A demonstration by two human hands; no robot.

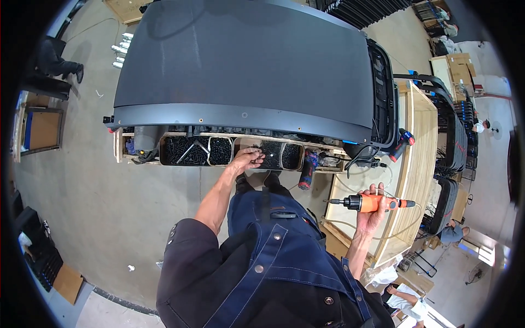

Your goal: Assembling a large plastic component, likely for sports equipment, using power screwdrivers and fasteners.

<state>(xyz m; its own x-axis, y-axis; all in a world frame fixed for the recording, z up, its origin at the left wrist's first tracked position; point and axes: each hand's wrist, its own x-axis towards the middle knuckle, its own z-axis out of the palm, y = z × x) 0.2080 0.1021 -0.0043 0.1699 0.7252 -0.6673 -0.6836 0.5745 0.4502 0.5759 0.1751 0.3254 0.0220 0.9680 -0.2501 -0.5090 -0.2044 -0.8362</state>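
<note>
Orange-and-black power screwdriver (369,204) on the right, lying crosswise in the person's right hand (373,216), its bit pointing left. Fingers wrapped about the body. Thin pale cable (402,235) loops from the tool's right end, nearer the person.

Left hand (250,159) farther off, at the middle bins of a long, raw-wood-edged tray (118,145). Fingers bent, fingertips gathered close together; cannot tell whether a small piece is pinched there.

Bins in a row along the tray. To the left of the left hand, a squarish bin of small black fasteners (220,148); farther left, a wider bin of longer black fasteners (176,147), with a metal T-shaped hand tool (191,148) lying across it. To the hand's right, another bin of small dark pieces (291,156).

At the tray's right part, a blue-and-black cordless drill (308,168), red at its near end. Farther right, a red-and-black cordless drill (403,145) at a pale wooden crate (422,126).

Beyond the tray, a broad, dark-grey, smooth panel (240,60), a lighter strip with small holes along its near edge. Far left, a co-worker in dark clothing (57,63); near right, another in a white top (418,309).
</note>
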